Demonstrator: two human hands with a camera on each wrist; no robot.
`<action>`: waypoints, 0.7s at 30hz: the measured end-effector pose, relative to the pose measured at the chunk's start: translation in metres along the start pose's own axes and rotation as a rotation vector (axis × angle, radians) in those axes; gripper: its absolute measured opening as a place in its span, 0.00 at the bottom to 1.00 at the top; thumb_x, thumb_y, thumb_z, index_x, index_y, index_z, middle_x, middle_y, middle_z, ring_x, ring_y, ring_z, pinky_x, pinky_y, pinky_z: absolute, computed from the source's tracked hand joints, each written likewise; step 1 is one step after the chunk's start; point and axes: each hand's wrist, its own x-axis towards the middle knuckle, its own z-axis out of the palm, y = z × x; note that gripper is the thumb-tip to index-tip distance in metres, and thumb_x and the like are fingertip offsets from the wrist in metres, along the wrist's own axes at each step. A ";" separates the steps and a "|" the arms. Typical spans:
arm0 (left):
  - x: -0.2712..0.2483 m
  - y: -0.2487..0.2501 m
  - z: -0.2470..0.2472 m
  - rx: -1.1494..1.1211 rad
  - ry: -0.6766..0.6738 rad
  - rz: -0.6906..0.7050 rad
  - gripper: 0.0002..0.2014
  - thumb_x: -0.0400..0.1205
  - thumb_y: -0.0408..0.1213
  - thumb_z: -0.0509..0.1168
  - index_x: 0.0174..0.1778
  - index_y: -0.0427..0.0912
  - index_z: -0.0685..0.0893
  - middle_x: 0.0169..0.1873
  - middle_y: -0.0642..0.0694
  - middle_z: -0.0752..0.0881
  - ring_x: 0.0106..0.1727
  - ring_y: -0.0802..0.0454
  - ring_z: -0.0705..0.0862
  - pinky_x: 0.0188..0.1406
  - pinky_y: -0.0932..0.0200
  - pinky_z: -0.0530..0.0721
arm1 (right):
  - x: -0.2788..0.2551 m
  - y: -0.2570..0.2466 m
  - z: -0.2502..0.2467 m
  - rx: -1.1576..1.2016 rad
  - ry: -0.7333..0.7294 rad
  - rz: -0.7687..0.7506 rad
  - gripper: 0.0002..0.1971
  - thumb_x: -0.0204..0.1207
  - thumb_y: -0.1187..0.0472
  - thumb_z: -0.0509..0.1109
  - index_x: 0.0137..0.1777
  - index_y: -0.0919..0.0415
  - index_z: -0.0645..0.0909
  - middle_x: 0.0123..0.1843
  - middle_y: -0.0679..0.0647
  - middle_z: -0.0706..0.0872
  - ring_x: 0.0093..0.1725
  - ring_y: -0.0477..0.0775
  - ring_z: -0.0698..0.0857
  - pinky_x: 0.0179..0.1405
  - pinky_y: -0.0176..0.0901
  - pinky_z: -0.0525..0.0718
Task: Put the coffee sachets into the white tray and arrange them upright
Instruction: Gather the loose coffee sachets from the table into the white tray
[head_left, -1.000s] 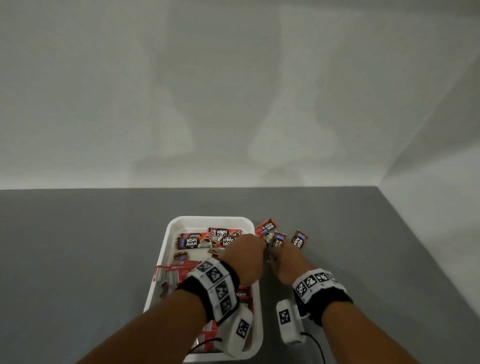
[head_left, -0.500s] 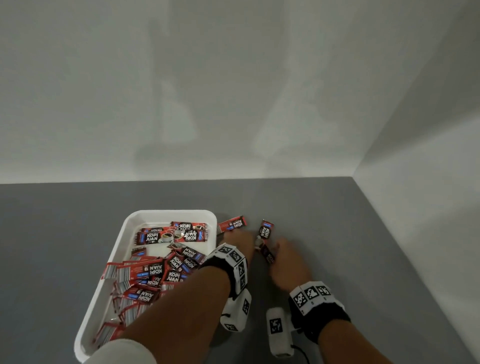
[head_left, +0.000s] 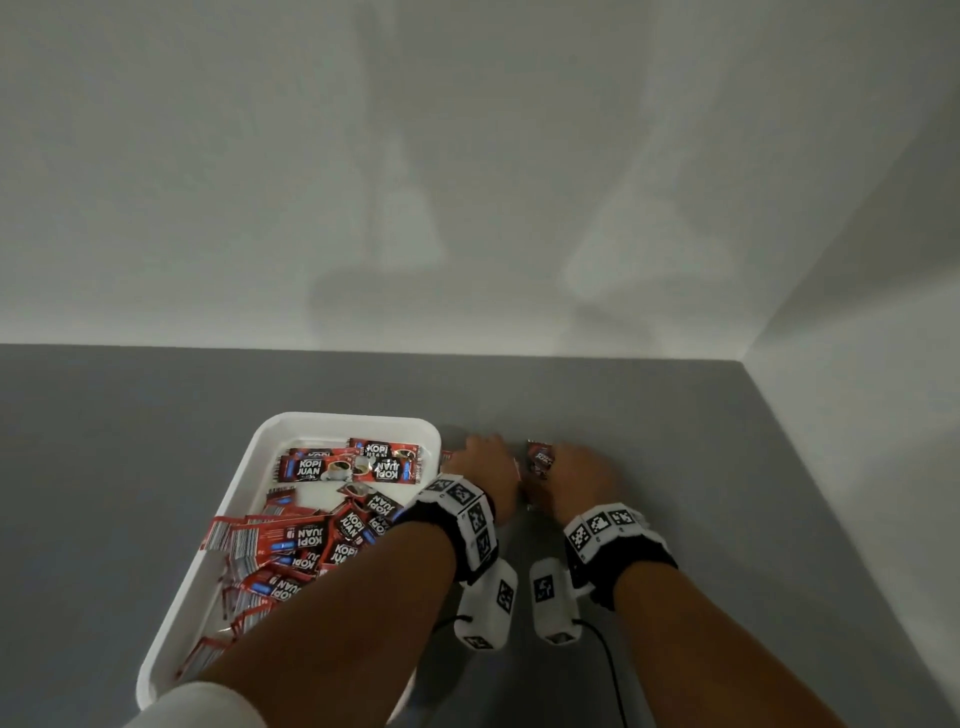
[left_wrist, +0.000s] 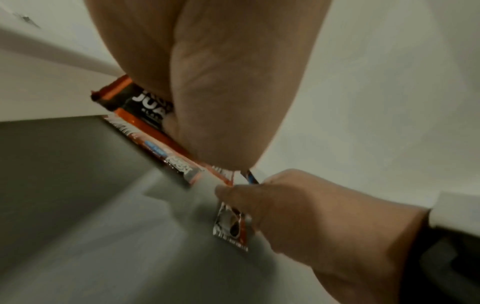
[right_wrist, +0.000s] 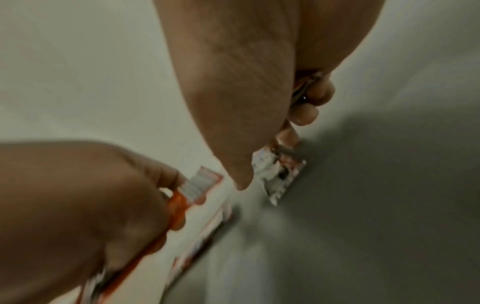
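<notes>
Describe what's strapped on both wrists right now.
Each wrist wears a black band with white blocks printed with black square markers: left band, right band. A white camera pod hangs beneath each; a black cable trails from the right one. A white sleeve covers the upper left arm.

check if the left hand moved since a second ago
Yes: the left hand went rightward, from above the white rectangular plastic tray's right edge to the grey tabletop beside it.

On the table (head_left: 156, 441): tray (head_left: 270, 436) at left with sachets (head_left: 322, 535) heaped inside, both hands just right of it, left hand (head_left: 485, 462) nearer, right hand (head_left: 579, 475) beyond, loose sachet (head_left: 540, 457) between them.
</notes>
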 end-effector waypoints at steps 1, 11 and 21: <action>0.004 0.000 0.001 -0.027 -0.008 -0.039 0.24 0.86 0.43 0.64 0.75 0.38 0.70 0.72 0.36 0.73 0.71 0.34 0.80 0.65 0.44 0.81 | 0.005 -0.001 0.006 0.018 -0.008 0.009 0.10 0.81 0.48 0.69 0.51 0.54 0.84 0.48 0.53 0.90 0.43 0.54 0.88 0.37 0.39 0.79; 0.019 0.004 0.011 0.133 -0.041 -0.039 0.21 0.90 0.37 0.58 0.79 0.37 0.72 0.73 0.35 0.71 0.73 0.32 0.76 0.72 0.41 0.75 | -0.006 0.018 0.000 0.105 -0.073 0.129 0.11 0.81 0.64 0.67 0.60 0.65 0.84 0.57 0.62 0.89 0.58 0.64 0.88 0.49 0.44 0.78; -0.018 0.009 -0.016 0.011 0.008 0.184 0.17 0.84 0.42 0.63 0.67 0.42 0.76 0.63 0.40 0.86 0.64 0.36 0.85 0.60 0.45 0.80 | -0.051 0.004 -0.036 0.492 -0.054 0.013 0.08 0.81 0.66 0.64 0.57 0.54 0.77 0.54 0.52 0.86 0.54 0.54 0.84 0.52 0.47 0.78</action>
